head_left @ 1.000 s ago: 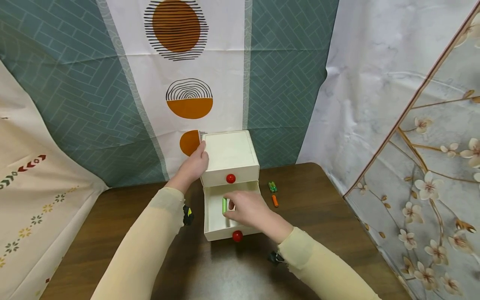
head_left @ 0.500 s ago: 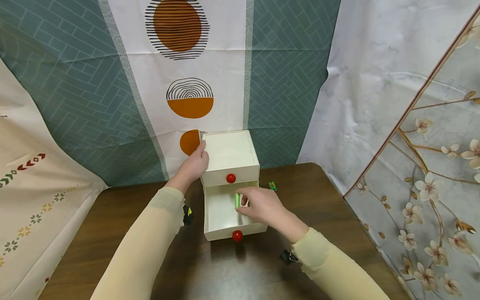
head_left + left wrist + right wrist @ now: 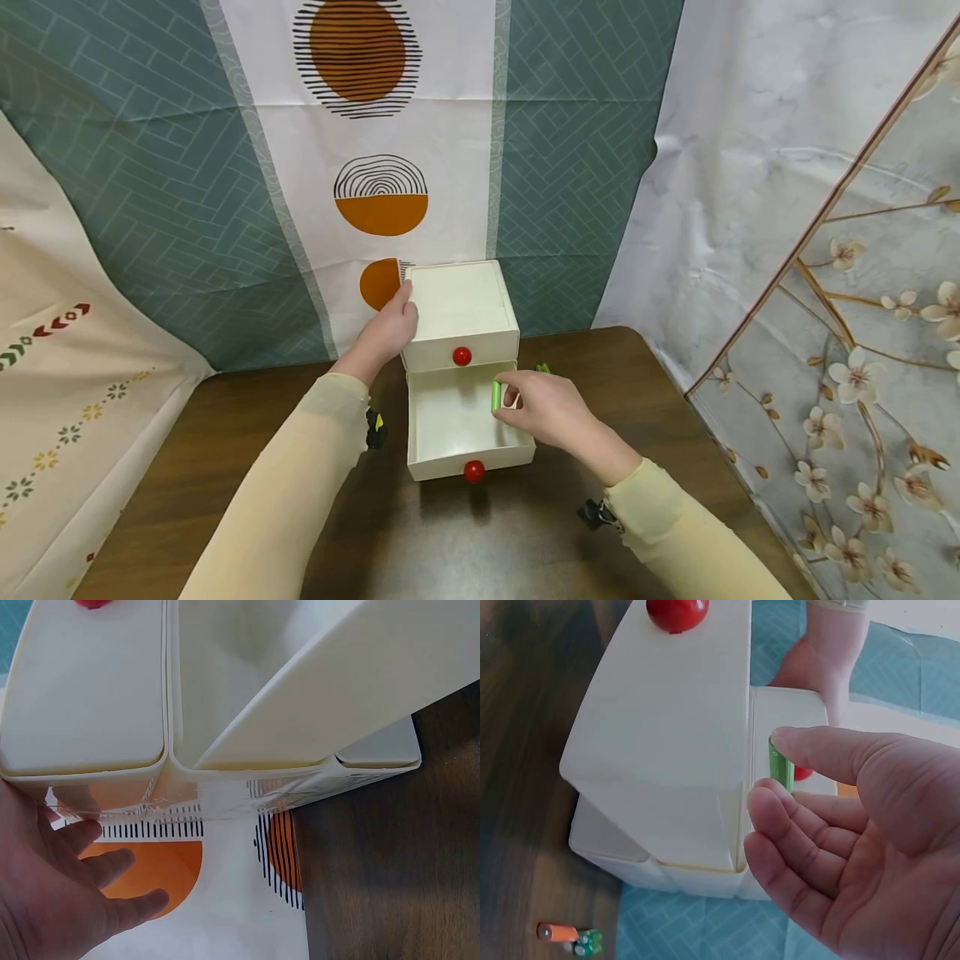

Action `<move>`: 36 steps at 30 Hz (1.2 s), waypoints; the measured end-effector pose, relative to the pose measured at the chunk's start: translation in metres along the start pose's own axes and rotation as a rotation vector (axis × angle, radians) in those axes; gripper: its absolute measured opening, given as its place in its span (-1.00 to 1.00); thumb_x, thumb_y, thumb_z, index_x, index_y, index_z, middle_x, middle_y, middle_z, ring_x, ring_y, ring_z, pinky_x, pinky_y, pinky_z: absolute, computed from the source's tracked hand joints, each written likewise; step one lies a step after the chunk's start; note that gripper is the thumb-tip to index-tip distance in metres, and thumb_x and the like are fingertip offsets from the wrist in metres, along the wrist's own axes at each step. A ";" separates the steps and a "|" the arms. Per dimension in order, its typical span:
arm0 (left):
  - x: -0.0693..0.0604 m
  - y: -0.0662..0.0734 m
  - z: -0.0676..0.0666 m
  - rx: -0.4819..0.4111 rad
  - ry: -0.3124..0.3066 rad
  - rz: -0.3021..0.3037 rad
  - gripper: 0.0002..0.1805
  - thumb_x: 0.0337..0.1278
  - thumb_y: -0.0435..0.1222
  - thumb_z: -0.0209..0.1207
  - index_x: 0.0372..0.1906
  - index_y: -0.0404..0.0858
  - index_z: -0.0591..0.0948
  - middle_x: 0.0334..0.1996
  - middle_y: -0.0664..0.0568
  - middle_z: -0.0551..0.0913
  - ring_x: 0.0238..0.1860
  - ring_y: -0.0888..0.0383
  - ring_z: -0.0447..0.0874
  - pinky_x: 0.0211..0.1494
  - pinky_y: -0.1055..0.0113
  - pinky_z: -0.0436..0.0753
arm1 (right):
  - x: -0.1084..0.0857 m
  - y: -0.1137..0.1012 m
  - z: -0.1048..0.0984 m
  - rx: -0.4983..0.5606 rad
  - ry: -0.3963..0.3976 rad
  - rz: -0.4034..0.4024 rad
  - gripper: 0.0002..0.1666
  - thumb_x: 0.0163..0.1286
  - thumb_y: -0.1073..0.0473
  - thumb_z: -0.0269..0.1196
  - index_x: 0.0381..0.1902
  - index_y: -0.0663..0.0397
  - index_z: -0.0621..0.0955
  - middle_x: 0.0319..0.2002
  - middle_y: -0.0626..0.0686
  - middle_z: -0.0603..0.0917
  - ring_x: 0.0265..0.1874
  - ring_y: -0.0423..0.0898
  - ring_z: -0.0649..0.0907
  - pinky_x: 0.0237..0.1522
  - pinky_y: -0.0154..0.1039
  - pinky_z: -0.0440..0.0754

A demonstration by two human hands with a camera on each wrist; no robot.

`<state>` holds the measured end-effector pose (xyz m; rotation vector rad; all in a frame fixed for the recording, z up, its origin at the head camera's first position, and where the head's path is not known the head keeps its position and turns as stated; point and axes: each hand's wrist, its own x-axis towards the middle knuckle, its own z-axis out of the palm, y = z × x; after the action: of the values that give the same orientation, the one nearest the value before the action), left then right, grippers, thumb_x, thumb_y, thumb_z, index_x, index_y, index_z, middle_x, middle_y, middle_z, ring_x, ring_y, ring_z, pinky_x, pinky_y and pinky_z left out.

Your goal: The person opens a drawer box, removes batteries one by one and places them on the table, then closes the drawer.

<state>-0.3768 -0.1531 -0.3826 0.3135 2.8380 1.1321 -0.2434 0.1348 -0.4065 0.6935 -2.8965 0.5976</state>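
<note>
A small white drawer cabinet [image 3: 461,300] stands on the table, its upper drawer closed. The lower drawer [image 3: 442,468] is pulled out, and its visible floor is bare. My left hand [image 3: 386,329] rests against the cabinet's upper left side; in the left wrist view its fingers are loosely extended. Between thumb and fingertips my right hand [image 3: 551,410] pinches a green battery [image 3: 497,397], held upright over the right part of the lower drawer. The right wrist view shows this battery [image 3: 781,766] gripped at its ends, the other fingers loosely bent.
Right of the cabinet, an orange battery [image 3: 559,932] and green batteries [image 3: 587,942] lie on the dark wooden table [image 3: 622,400]. My right hand partly hides them in the head view. Red knobs [image 3: 474,472] project from the drawer fronts. Patterned cloth [image 3: 577,183] hangs behind the table.
My right hand has moved rightward with the green battery, from the drawer's middle toward its right side, covering the orange battery from the head view. My left hand stays put.
</note>
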 end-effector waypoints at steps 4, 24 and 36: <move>-0.001 0.000 0.000 -0.008 -0.002 -0.003 -0.25 0.82 0.03 -0.47 0.85 -0.10 -0.26 0.83 0.02 -0.22 0.80 -0.05 -0.18 0.79 -0.08 -0.10 | -0.002 0.005 -0.004 0.000 0.010 0.020 -0.57 0.37 0.04 0.58 0.16 -0.04 0.78 -0.36 -0.34 0.68 -0.45 -0.29 0.57 -0.35 -0.21 0.60; -0.001 0.004 0.000 -0.013 0.003 -0.013 -0.25 0.82 0.02 -0.45 0.85 -0.12 -0.25 0.83 0.01 -0.20 0.80 -0.06 -0.17 0.79 -0.08 -0.08 | -0.012 0.043 -0.018 -0.011 0.038 0.089 -0.71 0.37 0.09 0.51 0.03 -0.07 0.77 -0.37 -0.26 0.68 -0.42 -0.24 0.59 -0.36 -0.17 0.58; 0.000 0.001 0.001 -0.001 0.007 -0.022 -0.24 0.81 0.04 -0.46 0.85 -0.10 -0.25 0.84 0.02 -0.21 0.80 -0.06 -0.16 0.79 -0.08 -0.07 | -0.015 0.076 -0.011 -0.043 0.032 0.130 -0.72 0.34 0.13 0.48 0.00 -0.03 0.77 -0.38 -0.25 0.69 -0.44 -0.23 0.59 -0.40 -0.14 0.57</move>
<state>-0.3765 -0.1518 -0.3824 0.2783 2.8395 1.1323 -0.2640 0.2075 -0.4256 0.4889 -2.9314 0.5534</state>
